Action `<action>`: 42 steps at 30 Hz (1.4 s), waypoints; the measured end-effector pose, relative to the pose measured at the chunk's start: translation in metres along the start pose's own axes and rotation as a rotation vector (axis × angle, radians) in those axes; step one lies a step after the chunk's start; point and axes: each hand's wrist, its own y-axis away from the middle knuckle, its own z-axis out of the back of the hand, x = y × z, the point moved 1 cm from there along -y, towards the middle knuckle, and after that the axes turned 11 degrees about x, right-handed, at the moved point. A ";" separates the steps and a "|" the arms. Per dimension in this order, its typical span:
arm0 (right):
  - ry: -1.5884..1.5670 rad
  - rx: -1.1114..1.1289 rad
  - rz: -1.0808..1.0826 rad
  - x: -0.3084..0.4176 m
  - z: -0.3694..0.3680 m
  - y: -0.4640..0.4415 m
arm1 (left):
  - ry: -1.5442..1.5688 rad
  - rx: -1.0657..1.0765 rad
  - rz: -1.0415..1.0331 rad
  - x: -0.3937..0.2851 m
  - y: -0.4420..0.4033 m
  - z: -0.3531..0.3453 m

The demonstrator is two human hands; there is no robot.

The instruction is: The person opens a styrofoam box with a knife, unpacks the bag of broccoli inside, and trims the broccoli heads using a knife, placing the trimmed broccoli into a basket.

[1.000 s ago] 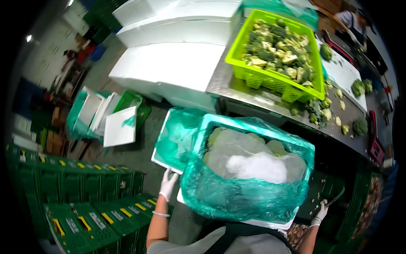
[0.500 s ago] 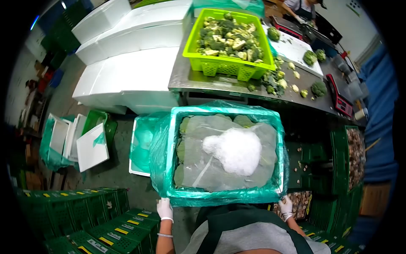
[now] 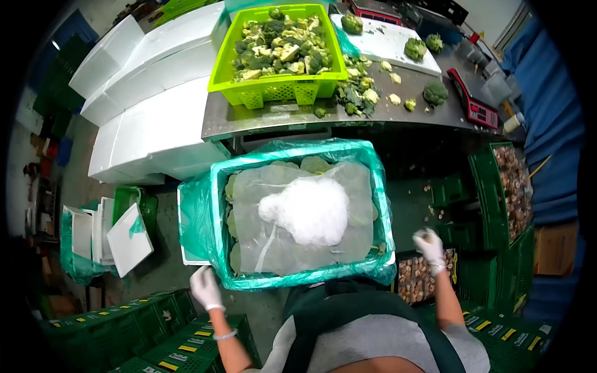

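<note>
Head view: left hand [image 3: 206,288], right hand [image 3: 430,244] flank box [image 3: 295,277], finger spread unclear; labels [image 3: 179,357] illegible

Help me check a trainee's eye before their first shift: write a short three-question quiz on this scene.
1. The yellow-green crate stands on: A the floor; B the metal table; C the foam boxes?
2. What lies on the clear sheet inside the green-lined box?
3. True or false: the right hand grips that box.

Key: 1. B. 2. A white heap, icy-looking. 3. False: the right hand is apart from it.
</note>
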 end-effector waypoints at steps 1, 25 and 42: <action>0.144 0.145 0.012 0.037 -0.039 -0.004 | -0.073 0.155 -0.131 -0.023 -0.003 -0.022; 0.401 0.076 0.490 0.108 -0.150 -0.144 | -0.443 0.481 -0.332 -0.143 -0.136 -0.198; 0.566 -0.193 0.147 0.085 -0.161 -0.157 | -0.050 0.530 -0.564 -0.121 -0.076 -0.163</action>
